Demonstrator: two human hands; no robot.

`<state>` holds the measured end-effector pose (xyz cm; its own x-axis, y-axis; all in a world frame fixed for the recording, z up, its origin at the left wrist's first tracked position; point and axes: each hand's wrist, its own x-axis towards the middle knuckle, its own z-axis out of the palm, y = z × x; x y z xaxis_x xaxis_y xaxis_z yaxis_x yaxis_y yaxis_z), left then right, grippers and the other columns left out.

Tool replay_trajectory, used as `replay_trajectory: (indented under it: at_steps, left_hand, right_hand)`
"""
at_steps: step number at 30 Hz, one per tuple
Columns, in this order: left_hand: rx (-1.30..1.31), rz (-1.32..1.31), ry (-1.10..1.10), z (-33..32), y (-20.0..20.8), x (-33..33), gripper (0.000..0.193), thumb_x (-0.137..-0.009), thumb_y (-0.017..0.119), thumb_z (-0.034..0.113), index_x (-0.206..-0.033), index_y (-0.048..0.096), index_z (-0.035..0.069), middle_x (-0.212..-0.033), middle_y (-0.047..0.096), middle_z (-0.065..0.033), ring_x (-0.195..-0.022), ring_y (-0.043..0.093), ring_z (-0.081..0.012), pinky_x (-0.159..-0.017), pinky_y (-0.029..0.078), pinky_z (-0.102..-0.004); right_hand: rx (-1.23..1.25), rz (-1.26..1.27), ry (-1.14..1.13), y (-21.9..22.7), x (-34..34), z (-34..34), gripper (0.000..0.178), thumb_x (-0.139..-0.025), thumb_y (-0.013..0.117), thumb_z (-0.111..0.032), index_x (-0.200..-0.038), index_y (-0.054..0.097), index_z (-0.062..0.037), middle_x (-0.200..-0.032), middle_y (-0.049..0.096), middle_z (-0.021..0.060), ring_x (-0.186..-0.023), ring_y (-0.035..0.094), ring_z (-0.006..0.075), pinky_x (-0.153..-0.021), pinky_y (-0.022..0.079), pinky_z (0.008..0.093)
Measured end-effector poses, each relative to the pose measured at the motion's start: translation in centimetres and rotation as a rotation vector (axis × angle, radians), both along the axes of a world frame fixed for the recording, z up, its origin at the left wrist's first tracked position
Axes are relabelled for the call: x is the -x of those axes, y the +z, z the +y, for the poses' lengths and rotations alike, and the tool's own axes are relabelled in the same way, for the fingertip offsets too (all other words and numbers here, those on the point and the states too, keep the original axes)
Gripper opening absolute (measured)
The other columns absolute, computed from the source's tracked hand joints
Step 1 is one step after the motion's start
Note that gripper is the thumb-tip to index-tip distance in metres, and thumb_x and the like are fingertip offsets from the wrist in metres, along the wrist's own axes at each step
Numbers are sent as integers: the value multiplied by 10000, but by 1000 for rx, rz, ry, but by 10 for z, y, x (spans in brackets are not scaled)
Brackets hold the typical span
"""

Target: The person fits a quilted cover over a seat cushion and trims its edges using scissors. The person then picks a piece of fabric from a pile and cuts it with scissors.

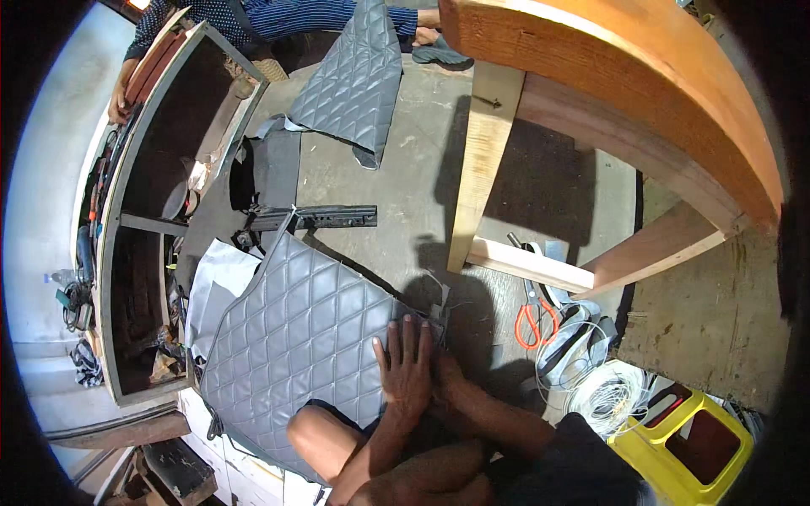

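Note:
A grey diamond-quilted leatherette panel (287,325) with dark edging lies spread in front of me, partly across my bent leg. My left hand (405,367) presses flat on its right part, fingers extended and slightly apart. Just to the right, my right hand (447,371) is at the panel's right edge, close against my left hand. Its fingers are hidden behind the left hand and the edge, so I cannot see what they hold. Strong light falls across both hands and the panel.
Orange-handled scissors (536,320), a coil of white cord (607,396) and a yellow plastic frame (692,447) lie at the right. A wooden frame (485,160) stands behind them. Another quilted piece (350,88) lies farther off near a person. At the left stands an open cabinet (110,278).

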<state>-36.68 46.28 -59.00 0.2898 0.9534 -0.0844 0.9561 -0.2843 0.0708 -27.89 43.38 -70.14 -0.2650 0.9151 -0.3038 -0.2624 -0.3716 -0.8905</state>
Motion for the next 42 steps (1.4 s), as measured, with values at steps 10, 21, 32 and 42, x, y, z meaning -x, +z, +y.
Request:
replay_trajectory:
  at_steps: [10,21,32,42]
  left_hand:
    - [2,-51,0,2,13,-1,725,-879,651,303,-1539,382,170,-1624,275,-168,-1504,214,-401,-1171,137,-672]
    - [-23,77,-189,-55,-3,-19,706,-911,600,377,-1524,384,104,-1572,359,-181,-1473,296,-377,-1177,136,-663]
    - [86,113,-124,-59,-5,-48,586,-968,461,293,-1470,444,-9,-1561,398,-169,-1480,310,-329,-1175,233,-603]
    - [338,-800,143,-18,37,5,450,-855,656,150,-1295,638,60,-1392,589,-124,-1434,406,-300,-1204,213,-597]
  right_hand:
    - [375,-131,-286,-22,-57,-20,393,-1011,608,-272,-1291,594,4,-1204,654,119,-1052,610,205,-948,489,367]
    - [-180,-700,-29,32,-103,-18,358,-976,638,-309,-1106,705,18,-988,737,144,-894,680,241,-906,499,339]
    - [109,-395,-20,20,-95,3,458,-975,626,-363,-1234,649,14,-1158,691,208,-1086,651,339,-978,476,385]
    - [596,465,-163,-4,-65,23,260,-1019,553,-203,-1208,648,-52,-1140,667,79,-1023,623,210,-932,496,341]
